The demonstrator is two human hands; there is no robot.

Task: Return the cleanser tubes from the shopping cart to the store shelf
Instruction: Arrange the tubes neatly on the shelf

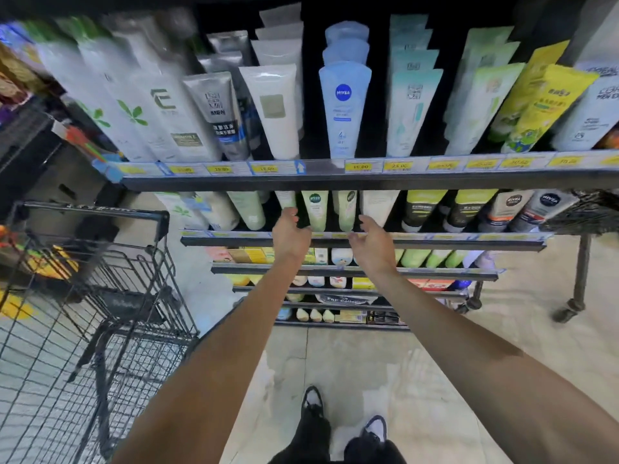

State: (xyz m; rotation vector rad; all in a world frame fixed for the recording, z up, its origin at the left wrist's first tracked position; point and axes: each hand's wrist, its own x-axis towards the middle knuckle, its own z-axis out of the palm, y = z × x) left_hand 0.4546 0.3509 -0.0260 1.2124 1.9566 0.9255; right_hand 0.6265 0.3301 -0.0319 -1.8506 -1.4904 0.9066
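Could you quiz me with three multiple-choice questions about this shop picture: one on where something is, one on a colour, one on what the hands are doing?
1. Where does the shopping cart stand?
A. To the person's left
B. To the person's right
C. Behind the shelf

2. What colour is the Nivea tube at the front of the upper shelf?
A. Red
B. Light blue
C. Black

3. What is the left hand doing?
A. Gripping the cart handle
B. Hanging by the person's side
C. Reaching to a pale green tube on the second shelf

Answers:
1 A, the wire cart fills the left of the view.
2 B, its body is pale blue with a dark blue logo.
3 C, its fingers are at that tube's lower end, while the right hand hovers open nearby.
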